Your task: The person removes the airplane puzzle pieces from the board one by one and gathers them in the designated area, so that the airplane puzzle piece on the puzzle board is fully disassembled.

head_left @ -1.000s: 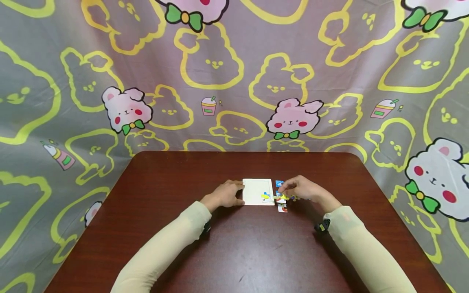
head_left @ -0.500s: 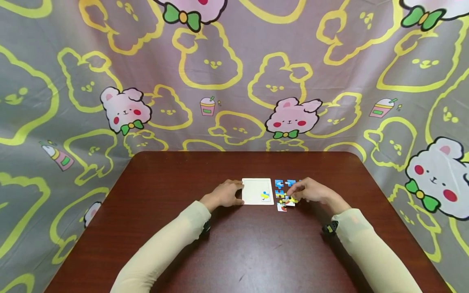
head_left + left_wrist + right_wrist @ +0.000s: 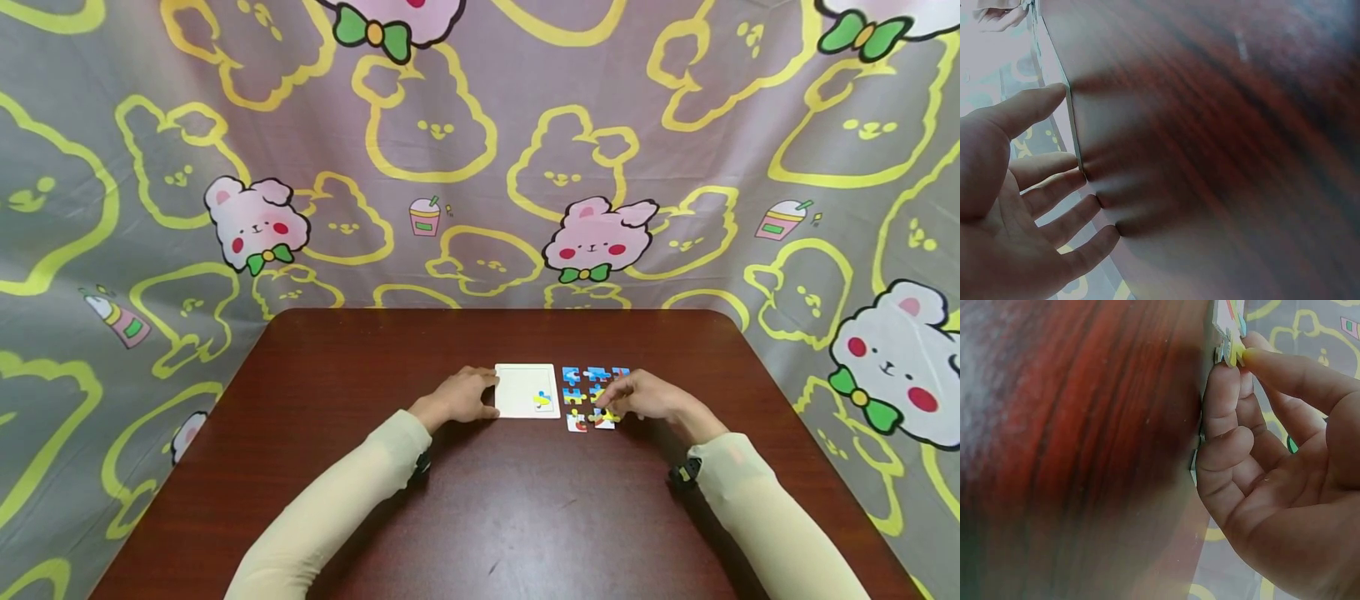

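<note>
My left hand [image 3: 461,396] rests at the left edge of a white square puzzle tray [image 3: 517,385], thumb and fingertips touching it. In the left wrist view its fingers [image 3: 1063,226] are fairly straight against the tray's thin edge. One blue, yellow and white puzzle piece [image 3: 543,402] lies in the tray's lower right corner. My right hand [image 3: 648,396] pinches another jigsaw piece [image 3: 604,419] by its yellow knob. The right wrist view shows that piece [image 3: 1232,347] tilted between thumb and fingers, its far part cut off by the frame.
Several loose jigsaw pieces lie right of the tray, among them a blue one [image 3: 572,375], a yellow-blue one [image 3: 573,397] and a white-red one [image 3: 577,422]. The right hand partly covers others. A patterned curtain [image 3: 480,158] surrounds the brown table [image 3: 480,500].
My right hand has moved right, away from the tray, carrying the jigsaw piece over the loose ones; more of those now show. The left hand has stayed at the tray.
</note>
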Demonstrator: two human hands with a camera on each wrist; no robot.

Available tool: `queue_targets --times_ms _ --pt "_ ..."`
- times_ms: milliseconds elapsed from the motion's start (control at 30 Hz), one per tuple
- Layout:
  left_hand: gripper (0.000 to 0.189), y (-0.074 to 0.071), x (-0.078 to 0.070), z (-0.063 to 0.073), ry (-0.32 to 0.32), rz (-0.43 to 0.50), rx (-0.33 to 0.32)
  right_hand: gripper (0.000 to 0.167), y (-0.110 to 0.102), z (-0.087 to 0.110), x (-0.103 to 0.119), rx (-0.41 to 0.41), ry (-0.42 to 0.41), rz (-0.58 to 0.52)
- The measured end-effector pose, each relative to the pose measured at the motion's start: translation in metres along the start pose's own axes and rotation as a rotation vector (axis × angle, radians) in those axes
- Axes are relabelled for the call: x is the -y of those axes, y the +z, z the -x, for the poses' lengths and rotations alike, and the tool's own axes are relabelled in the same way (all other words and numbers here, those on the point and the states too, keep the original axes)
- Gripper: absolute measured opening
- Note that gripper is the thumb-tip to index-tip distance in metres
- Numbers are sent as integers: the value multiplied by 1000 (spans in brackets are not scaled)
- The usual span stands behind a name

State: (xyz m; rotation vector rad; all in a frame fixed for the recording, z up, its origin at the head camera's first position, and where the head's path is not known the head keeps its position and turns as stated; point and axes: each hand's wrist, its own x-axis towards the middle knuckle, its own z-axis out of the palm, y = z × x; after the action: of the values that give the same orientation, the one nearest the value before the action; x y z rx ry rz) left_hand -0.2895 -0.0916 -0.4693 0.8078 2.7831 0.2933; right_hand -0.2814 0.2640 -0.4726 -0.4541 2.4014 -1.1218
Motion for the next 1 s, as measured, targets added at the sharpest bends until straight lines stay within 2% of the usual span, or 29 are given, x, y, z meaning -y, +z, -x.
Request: queue_targets --times_ms 667,1000 --pt "65 1 1 0 -3 -2 -2 18 2 -2 -1 -1 -4 35" --pt "65 1 1 0 -6 -5 -2 17 7 -10 12 -22 18 27"
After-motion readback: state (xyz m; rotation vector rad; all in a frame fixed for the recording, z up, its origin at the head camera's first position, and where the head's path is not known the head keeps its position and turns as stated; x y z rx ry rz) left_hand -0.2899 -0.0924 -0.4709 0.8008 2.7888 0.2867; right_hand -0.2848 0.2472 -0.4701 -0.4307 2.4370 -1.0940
